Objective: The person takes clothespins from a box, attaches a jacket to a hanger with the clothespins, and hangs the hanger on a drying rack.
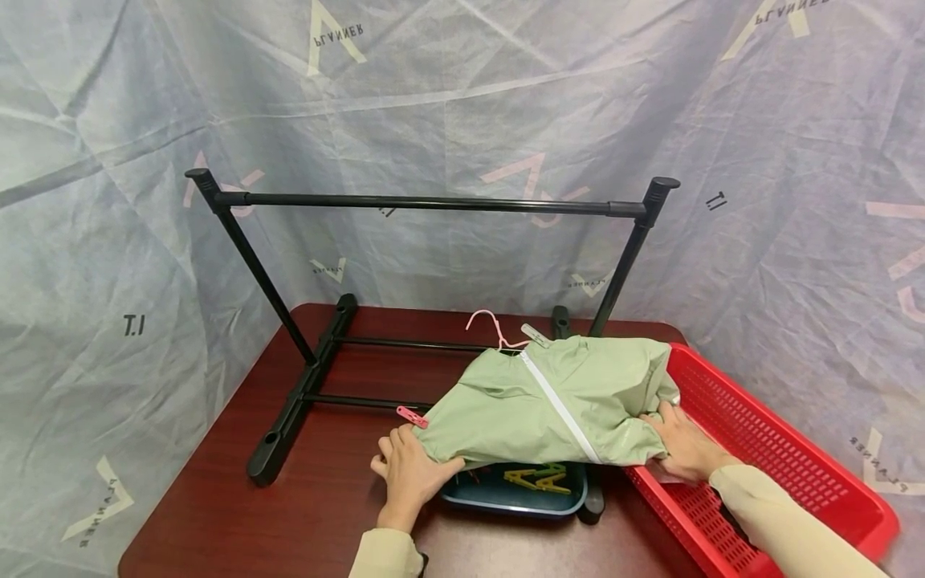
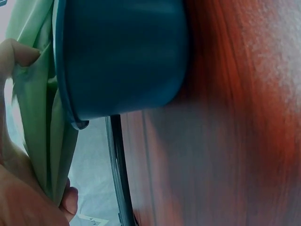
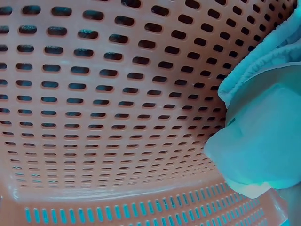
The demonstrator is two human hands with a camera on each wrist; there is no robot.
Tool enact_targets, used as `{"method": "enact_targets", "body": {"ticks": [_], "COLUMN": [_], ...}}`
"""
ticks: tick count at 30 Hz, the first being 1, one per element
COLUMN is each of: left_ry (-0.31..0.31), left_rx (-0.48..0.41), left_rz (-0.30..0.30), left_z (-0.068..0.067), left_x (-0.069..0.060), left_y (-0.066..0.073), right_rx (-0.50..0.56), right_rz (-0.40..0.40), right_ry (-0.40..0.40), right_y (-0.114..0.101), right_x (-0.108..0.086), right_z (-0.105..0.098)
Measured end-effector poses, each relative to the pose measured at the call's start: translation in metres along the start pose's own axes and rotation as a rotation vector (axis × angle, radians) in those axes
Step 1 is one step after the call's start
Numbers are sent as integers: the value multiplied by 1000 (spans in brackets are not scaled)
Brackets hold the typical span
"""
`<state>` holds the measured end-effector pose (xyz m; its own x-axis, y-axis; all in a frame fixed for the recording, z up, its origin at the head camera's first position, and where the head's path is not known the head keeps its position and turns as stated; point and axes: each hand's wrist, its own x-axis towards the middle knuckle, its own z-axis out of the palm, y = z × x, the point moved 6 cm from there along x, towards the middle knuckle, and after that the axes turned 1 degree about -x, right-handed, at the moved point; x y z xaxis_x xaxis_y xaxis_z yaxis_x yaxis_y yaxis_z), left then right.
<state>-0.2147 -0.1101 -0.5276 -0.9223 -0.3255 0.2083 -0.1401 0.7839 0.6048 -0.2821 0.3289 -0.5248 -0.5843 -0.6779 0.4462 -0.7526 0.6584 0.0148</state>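
Observation:
A light green garment (image 1: pixel 499 409) with a white diagonal strip is spread over the table, with a pink hanger (image 1: pixel 490 319) at its top edge. My left hand (image 1: pixel 410 474) holds the lower left corner; in the left wrist view, thumb and fingers close round the green cloth (image 2: pixel 35 127). A pink clothespin (image 1: pixel 412 416) sits just above that hand, and a white clothespin (image 1: pixel 536 335) is beside the hanger. My right hand (image 1: pixel 682 443) grips the garment's right end over the basket rim. In the right wrist view pale cloth (image 3: pixel 263 136) shows, but the fingers are hidden.
A red perforated basket (image 1: pixel 784 437) stands at the right. Under the garment's front edge is a dark blue bin (image 1: pixel 509 507) holding yellow and green clothespins (image 1: pixel 538 479). The black rack (image 1: pixel 433 203) stands behind, its left foot (image 1: pixel 270 445) on the brown table (image 1: pixel 217 490).

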Motion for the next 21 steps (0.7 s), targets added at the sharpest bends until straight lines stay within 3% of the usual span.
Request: {"method": "enact_targets", "body": {"ticks": [9, 21], "left_ry": [7, 8], "left_rx": [13, -3], "left_rz": [3, 4], "left_z": [1, 0], "left_x": [2, 0], "left_y": [-1, 0], "right_rx": [-46, -82], "right_rz": [83, 126], "right_ry": [-87, -97], "right_y": [4, 4], "right_x": [0, 6], "right_z": [2, -7]}}
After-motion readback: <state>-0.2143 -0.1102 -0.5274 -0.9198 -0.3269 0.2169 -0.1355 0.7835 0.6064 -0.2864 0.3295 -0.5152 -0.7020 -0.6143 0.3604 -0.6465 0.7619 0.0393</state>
